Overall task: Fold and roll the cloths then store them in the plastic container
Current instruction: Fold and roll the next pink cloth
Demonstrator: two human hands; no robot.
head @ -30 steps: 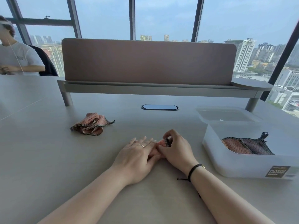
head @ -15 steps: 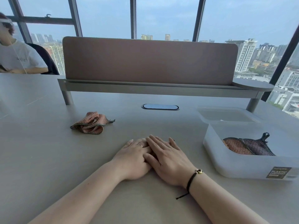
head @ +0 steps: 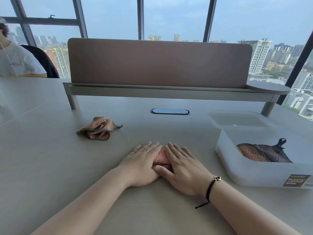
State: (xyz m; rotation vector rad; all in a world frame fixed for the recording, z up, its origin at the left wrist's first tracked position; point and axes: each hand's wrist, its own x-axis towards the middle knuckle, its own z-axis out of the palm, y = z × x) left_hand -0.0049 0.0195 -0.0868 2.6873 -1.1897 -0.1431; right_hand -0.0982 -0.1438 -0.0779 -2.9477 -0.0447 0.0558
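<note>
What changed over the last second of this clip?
The right hand let go its pinch on the rolled cloth and flattened; both hands, the left hand too, now press it with straight fingers. The crumpled cloth and container stayed put.

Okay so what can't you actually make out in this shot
Head view only:
- Pink cloth: mostly hidden under the left hand and right hand; how far it is rolled is unclear.
- Plastic container: right side cut off by the frame edge.
- Cloths in container: frosted wall hides their lower parts; count uncertain.
</note>
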